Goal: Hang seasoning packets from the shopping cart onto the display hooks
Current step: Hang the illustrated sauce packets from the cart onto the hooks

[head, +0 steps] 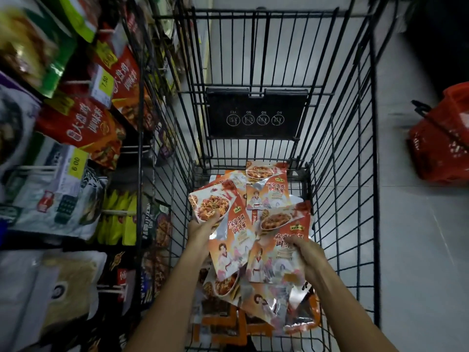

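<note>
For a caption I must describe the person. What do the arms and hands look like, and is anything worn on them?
The left hand and right hand wear no gloves or rings. The left forearm and right forearm are bare to the frame's edge: no sleeves, no watch.

Dim overall, with the corners falling to black. White glare glints on the foil seasoning packets (pixel 276 240), and the pale floor (pixel 418 250) is brightest. Wide-angle distortion bows the shopping cart (pixel 373 148) wires. The hanging packets (pixel 83 128) and the red basket (pixel 441 148) are blurred.
</note>
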Demonstrator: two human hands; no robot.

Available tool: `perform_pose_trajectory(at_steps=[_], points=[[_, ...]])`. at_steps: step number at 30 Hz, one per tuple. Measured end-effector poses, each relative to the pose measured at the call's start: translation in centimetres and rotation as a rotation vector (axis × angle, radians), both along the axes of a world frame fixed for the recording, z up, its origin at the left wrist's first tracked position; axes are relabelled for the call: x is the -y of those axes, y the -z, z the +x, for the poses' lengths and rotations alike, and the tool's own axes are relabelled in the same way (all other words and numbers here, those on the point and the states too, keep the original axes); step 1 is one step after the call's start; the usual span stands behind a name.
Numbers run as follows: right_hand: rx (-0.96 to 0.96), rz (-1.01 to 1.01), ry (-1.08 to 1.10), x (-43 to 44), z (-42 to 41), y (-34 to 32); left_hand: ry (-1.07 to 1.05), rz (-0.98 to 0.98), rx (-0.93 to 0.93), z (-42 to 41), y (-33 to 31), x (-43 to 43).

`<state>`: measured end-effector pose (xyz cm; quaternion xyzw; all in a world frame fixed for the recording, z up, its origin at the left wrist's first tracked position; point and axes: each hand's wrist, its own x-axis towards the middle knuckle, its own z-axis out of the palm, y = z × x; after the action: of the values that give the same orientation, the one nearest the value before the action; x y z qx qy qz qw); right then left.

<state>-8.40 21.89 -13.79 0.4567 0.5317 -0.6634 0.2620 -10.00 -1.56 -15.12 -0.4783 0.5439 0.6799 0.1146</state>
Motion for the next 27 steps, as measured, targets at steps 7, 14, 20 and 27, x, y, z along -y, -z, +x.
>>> perform_pose_trajectory(at_steps=[7,14,20,27], points=[[-0.193,-0.115,-0.114,-0.2,2.0,-7.1,-0.024,-0.201,-0.129,4.5,-7.8,0.7],[-0.385,-0.230,-0.303,-1.2,4.1,-15.1,-0.171,-0.286,-0.269,11.8,-18.3,1.1],[-0.601,-0.322,-0.516,-0.1,8.5,-23.1,-0.336,-0.408,-0.467,21.6,-28.4,-0.6],[-0.732,-0.472,-0.729,3.4,14.5,-32.3,-0.538,-0.589,-0.581,34.1,-38.5,-1.5]])
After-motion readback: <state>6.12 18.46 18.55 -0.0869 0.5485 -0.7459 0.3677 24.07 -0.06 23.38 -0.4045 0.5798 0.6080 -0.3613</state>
